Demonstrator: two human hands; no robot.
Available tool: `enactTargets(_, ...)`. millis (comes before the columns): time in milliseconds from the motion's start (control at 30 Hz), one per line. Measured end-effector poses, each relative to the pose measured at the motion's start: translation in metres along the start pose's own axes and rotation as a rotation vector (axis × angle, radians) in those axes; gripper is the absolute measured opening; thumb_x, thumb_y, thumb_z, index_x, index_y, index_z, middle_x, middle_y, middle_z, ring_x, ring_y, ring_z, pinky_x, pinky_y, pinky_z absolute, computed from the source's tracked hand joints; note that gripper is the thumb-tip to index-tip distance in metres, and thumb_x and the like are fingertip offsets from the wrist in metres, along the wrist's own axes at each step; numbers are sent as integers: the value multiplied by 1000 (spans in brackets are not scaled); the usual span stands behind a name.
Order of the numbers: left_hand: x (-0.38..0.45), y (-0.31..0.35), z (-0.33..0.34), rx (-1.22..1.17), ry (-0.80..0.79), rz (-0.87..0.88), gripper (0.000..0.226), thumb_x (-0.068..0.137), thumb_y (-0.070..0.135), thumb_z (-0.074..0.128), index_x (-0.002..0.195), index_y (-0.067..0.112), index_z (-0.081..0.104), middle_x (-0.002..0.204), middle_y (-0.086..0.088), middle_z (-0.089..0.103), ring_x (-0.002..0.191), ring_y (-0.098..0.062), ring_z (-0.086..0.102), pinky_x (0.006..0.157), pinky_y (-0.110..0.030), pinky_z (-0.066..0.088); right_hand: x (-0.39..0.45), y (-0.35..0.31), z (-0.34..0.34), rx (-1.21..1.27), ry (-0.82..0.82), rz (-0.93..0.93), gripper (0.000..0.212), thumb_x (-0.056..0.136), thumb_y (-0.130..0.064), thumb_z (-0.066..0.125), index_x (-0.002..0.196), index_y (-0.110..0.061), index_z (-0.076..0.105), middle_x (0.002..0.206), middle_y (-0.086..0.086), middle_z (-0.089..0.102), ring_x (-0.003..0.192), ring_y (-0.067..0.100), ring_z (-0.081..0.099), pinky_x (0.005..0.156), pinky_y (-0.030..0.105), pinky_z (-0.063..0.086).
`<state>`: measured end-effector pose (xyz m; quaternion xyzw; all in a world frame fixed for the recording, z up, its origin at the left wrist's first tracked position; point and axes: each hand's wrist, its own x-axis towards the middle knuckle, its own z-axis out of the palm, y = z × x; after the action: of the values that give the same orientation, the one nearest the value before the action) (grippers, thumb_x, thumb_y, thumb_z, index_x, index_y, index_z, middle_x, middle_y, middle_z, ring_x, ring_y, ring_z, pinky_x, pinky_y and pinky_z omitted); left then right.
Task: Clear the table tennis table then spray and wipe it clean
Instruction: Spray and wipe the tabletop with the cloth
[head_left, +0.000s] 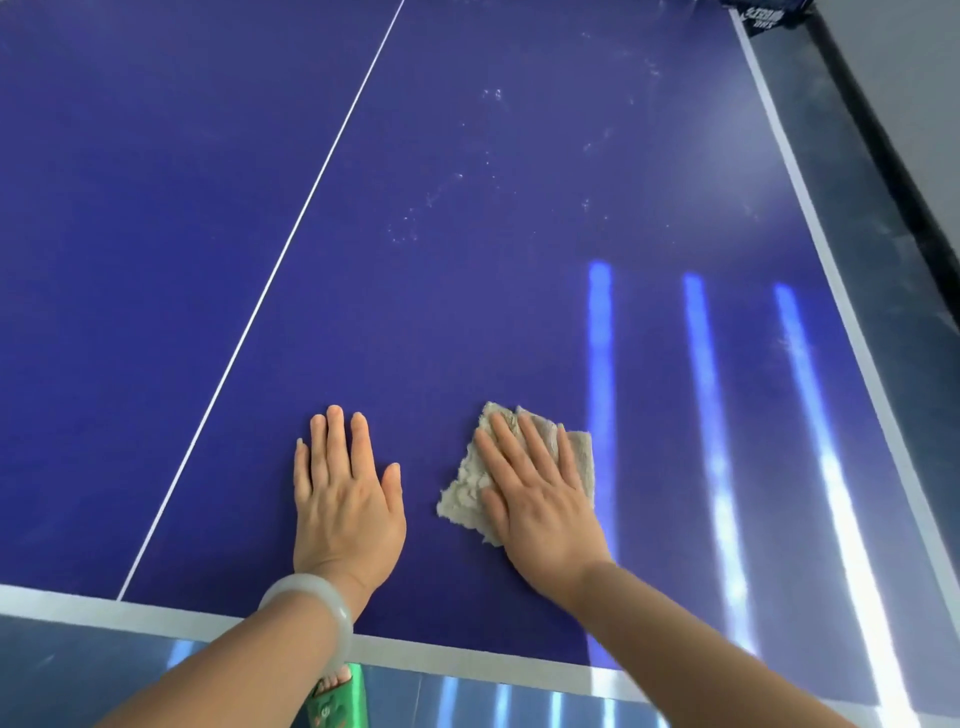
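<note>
the blue table tennis table (467, 312) filled the view, white border along its near and right edges, a thin white centre line (291, 244) running away to the left of the left fingers. bright light streaks shone on the surface right of the right fingers, and faint whitish spray specks (447, 192) sat well beyond both sets of fingertips. the left hand (345, 499) lay flat on the blue, fingers straight and spread, holding nothing, a pale bangle (311, 605) at its wrist. the right hand (537, 509) pressed flat, fingers straight, on a beige cloth (467, 493) lying under and just past its fingertips. a green sandal (337, 699) showed below the table edge.
</note>
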<state>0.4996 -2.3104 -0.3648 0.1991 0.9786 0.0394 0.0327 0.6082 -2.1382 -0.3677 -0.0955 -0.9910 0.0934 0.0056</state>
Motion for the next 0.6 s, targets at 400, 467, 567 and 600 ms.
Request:
enactTargets(400,0,-1,3,4,5,13,64,97,37,35,151,3,27,160,-19,19,149,-34,16,121,-51,14,4,34,-8,123,163,849,56,103,-35,24,156,-22,14,164,0,4,151,24,-4,119,51,-6)
enactTargets(467,0,-2,4,-8,10,12,64,97,34,42,151,3,28,159,-20,21,148,-34,16,120,-52,15,-9,-25,6,76,136,581,55,103,-38,21,156,-24,15,164,-1,6,152,22,-2,120,50,-2)
enactTargets(567,1,-2,6,-25,20,20,64,96,33,44,150,1,29,158,-22,22,148,-36,17,120,-52,15,-50,-45,10,71,44,160,53,105,-39,23,156,-24,20,164,-4,11,151,23,6,119,51,7)
enactTargets(600,1,-2,6,-32,25,22,64,96,32,44,149,1,30,158,-22,22,148,-36,17,120,-53,15,-61,-27,8,45,29,99,53,105,-38,25,156,-25,19,164,-6,10,151,23,6,120,51,7)
